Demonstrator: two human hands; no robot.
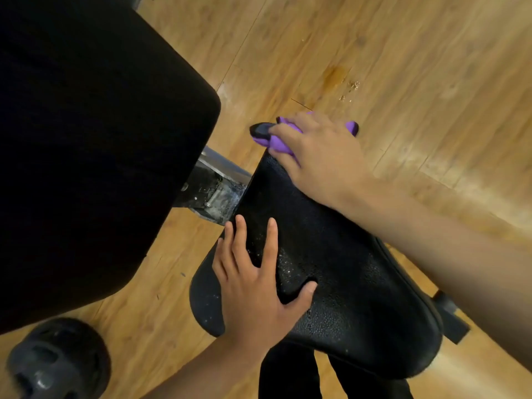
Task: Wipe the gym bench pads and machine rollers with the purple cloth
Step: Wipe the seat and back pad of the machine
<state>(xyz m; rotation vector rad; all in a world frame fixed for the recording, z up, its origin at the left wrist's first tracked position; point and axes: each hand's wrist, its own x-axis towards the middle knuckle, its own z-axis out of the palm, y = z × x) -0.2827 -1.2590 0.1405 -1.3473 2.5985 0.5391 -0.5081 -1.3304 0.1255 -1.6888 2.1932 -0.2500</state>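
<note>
The bunched purple cloth [279,145] sits at the far, narrow end of the black, pebble-textured seat pad [345,269], spilling over that end. My right hand [319,156] covers most of it. My fingers [288,128] curl down over the cloth and grip it against the pad's tip, so purple shows only in front of my knuckles and at the far side of my hand. My right forearm runs back along the pad's right edge.

My left hand [256,286] lies flat on the near left part of the same pad. Its fingers [272,240] are straight, spread and pointing toward the narrow end. The thumb presses a shallow dent into the upholstery. Pale specks dot the pad's surface around that hand.

Just beyond the pad's narrow end, touching the cloth's left side, is a small black rounded cap [259,130]. To the left of the narrow end, a scuffed silver metal bracket [216,185] joins the pad to a large, smooth black back pad [86,154], which fills the space left of the seat pad. Near and left of the seat pad stands a round black plastic wheel-like part [57,361]. At its near right edge a black knob [449,315] sticks out.

Under everything is a light wooden plank floor [403,67], with a brownish stain [334,76] beyond the pad's far end.
</note>
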